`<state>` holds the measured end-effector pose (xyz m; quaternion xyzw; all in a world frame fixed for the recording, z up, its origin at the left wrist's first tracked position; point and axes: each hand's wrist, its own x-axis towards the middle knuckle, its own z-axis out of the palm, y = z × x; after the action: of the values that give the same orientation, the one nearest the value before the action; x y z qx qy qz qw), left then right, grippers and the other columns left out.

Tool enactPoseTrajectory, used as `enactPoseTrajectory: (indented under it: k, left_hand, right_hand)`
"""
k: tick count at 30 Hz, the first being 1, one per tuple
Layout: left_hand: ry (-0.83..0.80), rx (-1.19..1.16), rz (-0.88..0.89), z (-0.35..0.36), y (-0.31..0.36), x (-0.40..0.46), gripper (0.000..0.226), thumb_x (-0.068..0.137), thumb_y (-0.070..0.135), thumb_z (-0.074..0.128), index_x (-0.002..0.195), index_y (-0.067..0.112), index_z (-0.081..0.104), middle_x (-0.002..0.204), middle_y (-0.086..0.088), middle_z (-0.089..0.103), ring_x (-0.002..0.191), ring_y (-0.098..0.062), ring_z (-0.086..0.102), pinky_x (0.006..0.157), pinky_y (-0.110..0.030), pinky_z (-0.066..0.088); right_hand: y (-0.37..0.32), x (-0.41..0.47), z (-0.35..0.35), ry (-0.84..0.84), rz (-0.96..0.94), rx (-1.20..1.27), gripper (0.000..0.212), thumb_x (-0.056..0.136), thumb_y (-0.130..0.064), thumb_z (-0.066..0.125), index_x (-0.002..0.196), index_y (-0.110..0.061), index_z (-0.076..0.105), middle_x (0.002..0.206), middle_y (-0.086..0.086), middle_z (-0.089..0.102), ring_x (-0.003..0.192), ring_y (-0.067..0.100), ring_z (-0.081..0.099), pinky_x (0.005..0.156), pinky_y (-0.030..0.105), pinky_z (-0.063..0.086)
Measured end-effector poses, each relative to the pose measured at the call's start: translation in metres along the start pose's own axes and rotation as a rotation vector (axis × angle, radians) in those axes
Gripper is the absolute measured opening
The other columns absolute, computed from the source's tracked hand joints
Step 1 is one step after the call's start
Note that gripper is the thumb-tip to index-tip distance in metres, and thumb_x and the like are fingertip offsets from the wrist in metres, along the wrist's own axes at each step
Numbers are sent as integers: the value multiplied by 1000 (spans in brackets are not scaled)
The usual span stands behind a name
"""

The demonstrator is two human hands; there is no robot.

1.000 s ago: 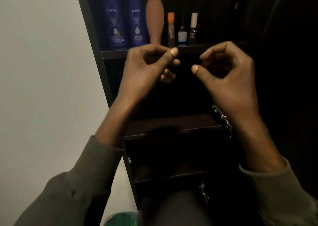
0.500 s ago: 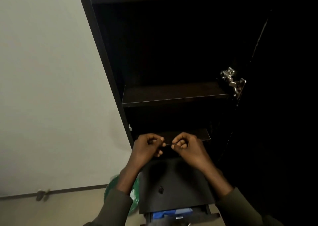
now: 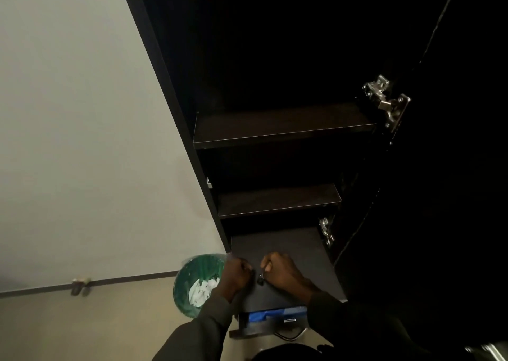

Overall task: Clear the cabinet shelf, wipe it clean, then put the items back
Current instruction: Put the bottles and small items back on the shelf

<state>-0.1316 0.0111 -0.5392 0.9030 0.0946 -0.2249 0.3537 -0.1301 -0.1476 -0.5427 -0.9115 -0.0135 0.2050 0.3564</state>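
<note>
Presently both hands are low, in front of the dark cabinet (image 3: 176, 91), just above the closed drawer front (image 3: 288, 250) near its small knob (image 3: 259, 280). The left hand (image 3: 236, 275) is curled into a fist-like grip, knuckles up; the right hand (image 3: 277, 271) is curled likewise, just beside it, the two close but apart. Whether either grip pinches anything cannot be told (the light is poor and the fingertips face away from the camera).

Cabinet shelf, upper (image 3: 283, 125): dark wood, bare surface visible, front edge catching a thin line of light. Lower shelf (image 3: 279, 199): narrower in view, likewise showing only its own surface. The hands are well below both shelves and touch neither.

Door (image 3: 439, 168): open to the right, very dark. Metal hinge (image 3: 386, 100) on it beside the upper shelf's right end; a second, smaller hinge (image 3: 325, 231) below the lower shelf.

Below the drawer front, a lower drawer (image 3: 275, 320) stands partly pulled out, with something blue inside.

Left of the cabinet, a green waste bin (image 3: 192, 286) stands on the floor, white scraps inside; the left hand overlaps its rim in view. Pale wall (image 3: 82, 127) behind, with a dark baseboard (image 3: 123, 281) and a small doorstop (image 3: 80, 285) on it.

Grey-green sleeves (image 3: 203, 330) cover both forearms.
</note>
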Motion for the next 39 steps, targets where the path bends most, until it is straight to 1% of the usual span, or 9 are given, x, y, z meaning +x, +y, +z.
enactPoseTrajectory:
  k: [3, 6, 14, 22, 24, 28, 34, 37, 39]
  left_hand:
    - [-23, 16, -12, 9, -12, 3, 18, 90, 13, 57, 95, 3, 71, 103, -15, 71, 98, -27, 65, 70, -17, 36]
    - [-15, 16, -18, 11, -19, 9, 19, 92, 14, 54, 95, 4, 69, 104, -15, 72, 98, -28, 65, 73, -20, 40]
    - [-49, 28, 11, 6, -25, 19, 19, 91, 15, 52, 96, 7, 69, 104, -16, 71, 100, -30, 65, 73, -19, 39]
    - [-75, 93, 54, 8, -23, 33, 23, 88, 8, 53, 101, 6, 72, 107, -15, 72, 103, -28, 65, 76, -18, 40]
    - [-82, 103, 63, 11, -22, 36, 21, 87, 8, 55, 98, 7, 73, 106, -14, 72, 103, -27, 65, 75, -16, 37]
    - [-107, 112, 70, 14, -22, 42, 19, 86, 9, 56, 91, 8, 74, 102, -13, 73, 100, -26, 66, 78, -18, 41]
    - [-84, 119, 51, 15, -17, 39, 14, 86, 8, 57, 86, 11, 71, 101, -11, 73, 94, -18, 64, 69, -10, 32]
    - [-94, 111, 25, 19, -25, 42, 18, 82, 14, 61, 70, 26, 61, 93, -10, 74, 92, -23, 68, 66, -13, 34]
    - [-85, 115, -4, 21, -29, 41, 14, 80, 17, 62, 67, 23, 64, 90, -10, 74, 91, -25, 68, 65, -14, 35]
  right_hand:
    - [7, 10, 15, -12, -43, -70, 22, 84, -14, 65, 105, -8, 68, 111, 8, 68, 107, 22, 62, 93, 25, 45]
    - [12, 23, 28, -22, -65, -166, 23, 85, -19, 64, 104, -6, 68, 112, 12, 67, 108, 28, 61, 94, 31, 46]
    - [65, 63, 72, -50, -19, -220, 40, 77, -37, 68, 113, -19, 64, 121, 3, 62, 113, 20, 58, 97, 24, 42]
    - [51, 63, 62, -81, -165, -340, 29, 81, -19, 61, 108, -9, 66, 115, 13, 62, 110, 30, 56, 93, 34, 42]
    - [50, 61, 61, -79, -175, -363, 23, 77, -16, 63, 98, -6, 67, 106, 16, 64, 102, 33, 59, 87, 35, 45]
    - [78, 78, 78, -43, -210, -318, 13, 59, -30, 55, 61, -19, 60, 65, 3, 63, 60, 24, 65, 51, 21, 46]
    - [77, 72, 77, 55, -359, -380, 15, 66, -31, 44, 62, -24, 57, 65, -5, 60, 57, 12, 59, 57, 21, 41]
    - [77, 70, 84, 52, -365, -365, 22, 68, -31, 41, 61, -26, 61, 63, -9, 60, 54, 9, 60, 52, 18, 46]
    - [77, 70, 86, 56, -378, -354, 17, 68, -30, 42, 62, -27, 58, 63, -9, 59, 54, 8, 57, 56, 19, 41]
